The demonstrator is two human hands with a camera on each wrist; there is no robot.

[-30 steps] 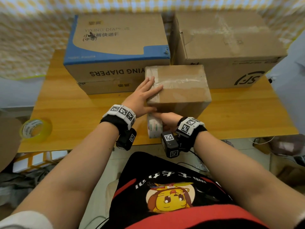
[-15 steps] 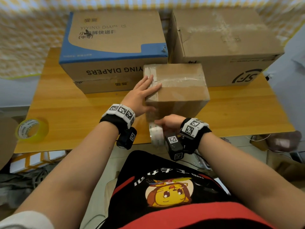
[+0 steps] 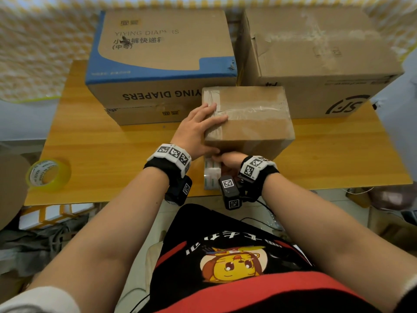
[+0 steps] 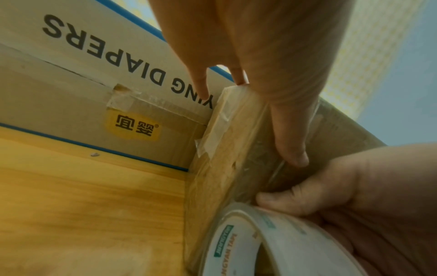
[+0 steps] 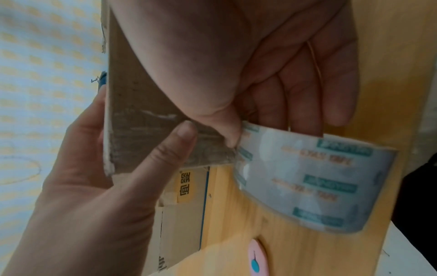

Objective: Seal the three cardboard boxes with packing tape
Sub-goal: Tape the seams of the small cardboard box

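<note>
A small brown box [image 3: 248, 118] stands mid-table with clear tape across its top. My left hand [image 3: 198, 129] lies on its left top edge, fingers flat on the lid and thumb [image 4: 290, 130] pressing the taped front face. My right hand [image 3: 228, 159] grips a clear tape roll [image 3: 212, 175] low against that front face, its fingers through the core. The right wrist view shows the tape roll [image 5: 307, 183] at the box's [image 5: 132, 93] bottom corner. The blue-and-brown diaper box [image 3: 162, 53] and a large brown box [image 3: 316, 53] stand behind.
A yellowish tape roll [image 3: 47, 175] lies near the front left corner of the wooden table [image 3: 112, 159]. A small pink object [image 5: 256, 259] rests on the table near my right hand. Clutter sits on the floor to both sides.
The right hand drew the roll slightly down and toward the table edge, then brought it back close against the box front. The left hand has stayed on the box.
</note>
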